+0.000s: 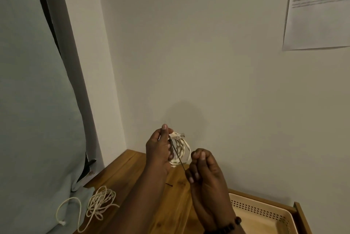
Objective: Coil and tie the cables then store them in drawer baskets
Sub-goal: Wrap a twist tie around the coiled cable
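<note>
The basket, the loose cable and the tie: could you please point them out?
basket (pixel 261 207), head view, perforated back wall
loose cable (pixel 101 204), head view, middle of tangle
tie (pixel 179 155), head view, mid-strand

The person's left hand (pixel 161 148) is raised in front of the wall, thumb pointing up and fingers curled closed around a white coiled cable (pixel 180 150). The right hand (pixel 205 169), lower and just beside it, is closed with fingertips pinching the end of a thin dark tie (pixel 179 156). Both forearms rise from the bottom edge, the right wrist wearing a dark beaded bracelet (pixel 230 226).
</note>
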